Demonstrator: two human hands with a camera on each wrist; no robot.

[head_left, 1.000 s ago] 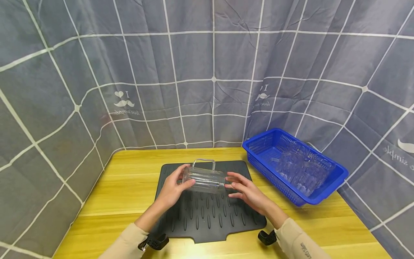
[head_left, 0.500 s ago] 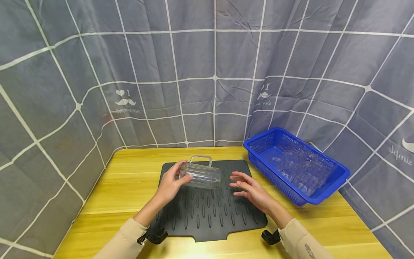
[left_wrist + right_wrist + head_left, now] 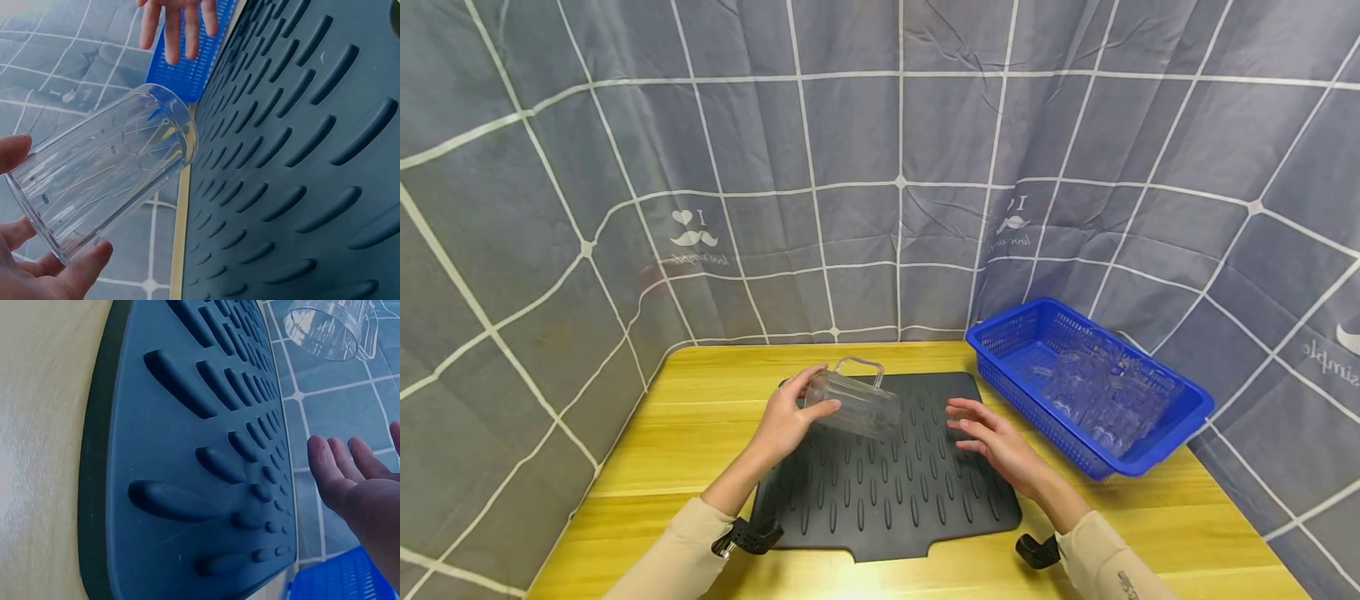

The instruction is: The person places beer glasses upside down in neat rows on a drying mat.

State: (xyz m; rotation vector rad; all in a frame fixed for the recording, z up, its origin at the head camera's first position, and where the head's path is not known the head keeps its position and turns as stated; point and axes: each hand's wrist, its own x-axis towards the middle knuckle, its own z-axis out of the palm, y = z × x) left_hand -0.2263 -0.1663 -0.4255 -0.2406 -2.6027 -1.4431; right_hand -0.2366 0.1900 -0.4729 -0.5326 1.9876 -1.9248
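Observation:
My left hand [image 3: 786, 421] grips a clear ribbed mug [image 3: 856, 406] near one end, thumb on the near side. The mug is held on its side above the dark drying mat [image 3: 887, 500], its handle up at the back and its right end tipped lower. In the left wrist view, the fingers [image 3: 94, 262] curl round the near end of the mug [image 3: 106, 169], whose wide rim faces away. My right hand [image 3: 1003, 450] hovers over the mat's right side, fingers spread and relaxed, apart from the mug and holding nothing.
A blue perforated basket [image 3: 1022, 404] stands at the right, close to the mat, with several clear mugs [image 3: 1105, 392] in its right part. The yellow wooden table [image 3: 647, 467] is backed by a grey checked curtain [image 3: 850, 225].
My right hand has come away from the mug's end and drawn right. My left hand has moved the mug left and tilted its right end downward.

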